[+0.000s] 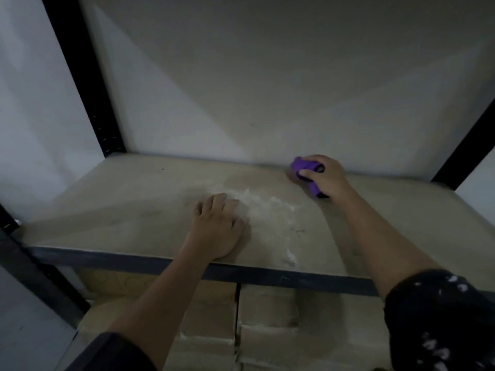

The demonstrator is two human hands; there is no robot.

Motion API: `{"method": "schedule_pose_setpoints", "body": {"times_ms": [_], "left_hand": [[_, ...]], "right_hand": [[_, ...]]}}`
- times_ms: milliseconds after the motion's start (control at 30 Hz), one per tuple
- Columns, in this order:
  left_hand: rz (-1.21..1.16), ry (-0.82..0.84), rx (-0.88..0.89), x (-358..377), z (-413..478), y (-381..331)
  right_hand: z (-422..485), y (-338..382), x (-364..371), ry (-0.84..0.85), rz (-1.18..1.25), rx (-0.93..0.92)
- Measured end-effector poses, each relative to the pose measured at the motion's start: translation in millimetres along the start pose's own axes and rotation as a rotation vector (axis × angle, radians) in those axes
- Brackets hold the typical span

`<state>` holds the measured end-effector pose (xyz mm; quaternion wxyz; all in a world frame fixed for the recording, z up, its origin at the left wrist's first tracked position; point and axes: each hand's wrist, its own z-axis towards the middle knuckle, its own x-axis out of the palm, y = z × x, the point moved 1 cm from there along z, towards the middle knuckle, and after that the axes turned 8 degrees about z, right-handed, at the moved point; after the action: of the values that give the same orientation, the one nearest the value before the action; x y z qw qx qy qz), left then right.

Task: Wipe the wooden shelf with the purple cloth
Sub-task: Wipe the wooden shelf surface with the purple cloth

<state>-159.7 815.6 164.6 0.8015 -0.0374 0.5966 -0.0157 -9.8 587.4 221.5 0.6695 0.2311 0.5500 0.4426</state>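
Observation:
The wooden shelf (120,199) is a pale board in a black metal frame, seen from above. White dust (270,210) is smeared across its middle and trails toward the front edge. My right hand (326,178) grips a bunched purple cloth (304,170) and presses it on the board near the back wall, right of centre. My left hand (218,223) lies flat on the board close to the front edge, fingers spread, its fingertips at the edge of the dust.
Black uprights (88,84) stand at the back left and the back right (466,145). A dark metal rail (134,259) runs along the shelf's front. Cardboard boxes (267,317) sit on the level below. A white wall closes the back.

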Motion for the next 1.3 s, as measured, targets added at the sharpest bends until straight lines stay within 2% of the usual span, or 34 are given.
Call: {"method": "schedule_pose_setpoints", "body": {"times_ms": [33, 100, 233, 267, 300, 333, 400, 467, 567, 667, 700, 767, 800, 867, 933, 1000, 1067, 1100, 1133, 1167, 1233, 1300], "left_hand": [[-0.002, 0.001, 0.0, 0, 0, 0], [-0.008, -0.003, 0.005, -1, 0, 0], [-0.036, 0.011, -0.002, -3, -1, 0], [-0.036, 0.017, 0.001, -4, -1, 0], [-0.034, 0.02, 0.007, -3, -1, 0], [-0.035, 0.024, 0.011, -3, 0, 0], [-0.033, 0.04, 0.005, -2, 1, 0], [-0.03, 0.051, -0.009, 0, 2, 0], [-0.05, 0.049, -0.023, -2, 2, 1], [-0.064, 0.069, -0.022, -5, 1, 0], [-0.066, 0.066, -0.021, -5, 1, -1], [-0.067, 0.051, -0.023, -4, 1, -2], [-0.069, 0.05, -0.025, -4, 1, -2], [-0.068, 0.064, -0.024, -3, 1, -1], [-0.07, 0.064, -0.022, -4, 2, 0], [-0.082, 0.063, -0.025, -5, 2, 1], [-0.093, 0.051, -0.028, -6, 1, 0], [-0.097, 0.051, -0.028, -6, 1, 0], [-0.094, 0.053, -0.026, -6, 1, -1], [-0.09, 0.058, -0.024, -6, 0, -1], [-0.091, 0.065, -0.022, -8, 0, -1], [-0.088, 0.066, -0.016, -9, 0, -2]], "right_hand": [[-1, -7, -2, -0.07, -0.085, 0.02], [-13, -11, 9, -0.029, -0.15, -0.001], [-40, 14, 20, 0.36, 0.011, -0.077], [-41, 15, 13, 0.37, 0.056, -0.056], [-39, 13, 3, 0.295, 0.102, -0.023], [-34, 7, -7, 0.149, 0.094, 0.011], [-31, -7, -18, -0.098, -0.105, 0.089], [-38, -12, -7, -0.132, -0.249, 0.085], [-59, 4, 17, 0.051, -0.143, -0.05], [-74, 22, 7, 0.32, -0.024, -0.042], [-71, 19, -3, 0.298, 0.005, -0.013], [-59, 9, -23, 0.058, 0.002, 0.06], [-54, 1, -29, -0.062, -0.08, 0.115], [-54, -7, -24, -0.12, -0.251, 0.143], [-65, -3, -5, -0.059, -0.223, 0.046], [-83, 12, 11, 0.097, -0.119, -0.02], [-97, 24, 11, 0.301, -0.027, -0.023], [-97, 25, 6, 0.335, 0.0, -0.012], [-94, 24, -2, 0.281, 0.03, 0.005], [-89, 21, -11, 0.158, 0.039, 0.021], [-77, 11, -23, -0.067, -0.066, 0.089], [-78, 6, -16, -0.089, -0.252, 0.12]]}}
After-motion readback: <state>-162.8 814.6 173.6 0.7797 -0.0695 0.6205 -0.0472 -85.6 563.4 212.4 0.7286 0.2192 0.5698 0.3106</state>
